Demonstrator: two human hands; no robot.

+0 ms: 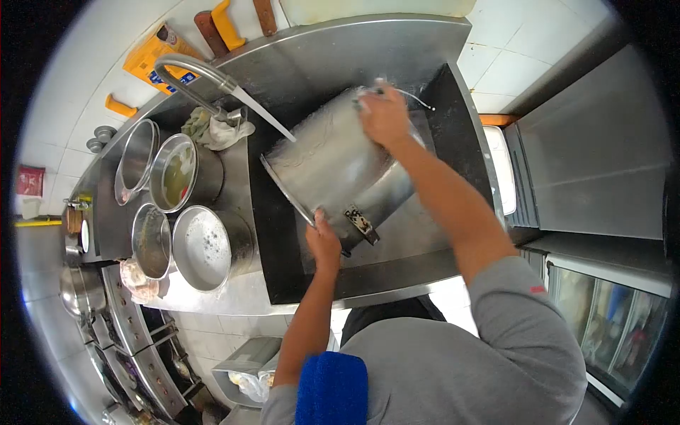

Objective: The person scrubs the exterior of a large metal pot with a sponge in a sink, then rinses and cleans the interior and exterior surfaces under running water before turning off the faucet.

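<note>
Big metal pot sits tilted on its side in the sink, mouth toward the sink's left edge, base toward the far right corner. Left hand grips the pot's rim at its near side, thumb over the edge. Right hand is on the upper side by the base, fingers bent; blurred, can't tell if it holds a pad or is just pressing. Thin pale wire just beside it. Tap at the sink's far left corner is running, stream landing on the pot's outer side near the rim. How far along: outside is wet and mostly bright silver, dark marks remain on the side bracket; inside is hidden, so no call there. Looks partway, my judgement. Bench left of the sink: pan of whitish, bubbly liquid near the front edge, pan of greenish liquid behind it, two more pans farther left, contents unclear. Crumpled cloth by the tap base at the bench's far right corner.
</note>
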